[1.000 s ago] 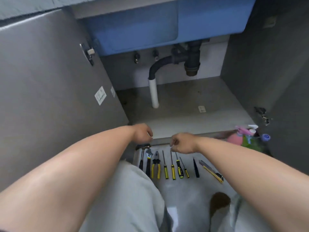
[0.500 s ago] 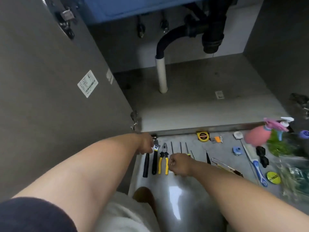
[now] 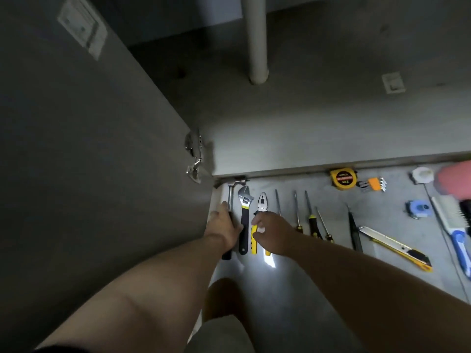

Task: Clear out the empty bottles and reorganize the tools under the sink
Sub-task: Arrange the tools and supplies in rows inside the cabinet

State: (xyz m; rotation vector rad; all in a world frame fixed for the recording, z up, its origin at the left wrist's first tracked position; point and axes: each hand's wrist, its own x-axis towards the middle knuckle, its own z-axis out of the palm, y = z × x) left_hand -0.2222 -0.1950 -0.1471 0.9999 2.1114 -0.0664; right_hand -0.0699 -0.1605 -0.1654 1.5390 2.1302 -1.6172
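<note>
Hammer is gripped by left hand, pliers pinched by right hand; tape measure label unreadable.

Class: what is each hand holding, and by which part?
The left hand covers the hammer handle; grip unclear. The right hand pinches the pliers by a yellow handle.

Abreast (handles nearer): hammer, wrench, pliers

The left forearm and right forearm are left bare. A dark sleeve edge is worn above the left elbow. Pale grey shorts are worn, one knee uncovered.
</note>
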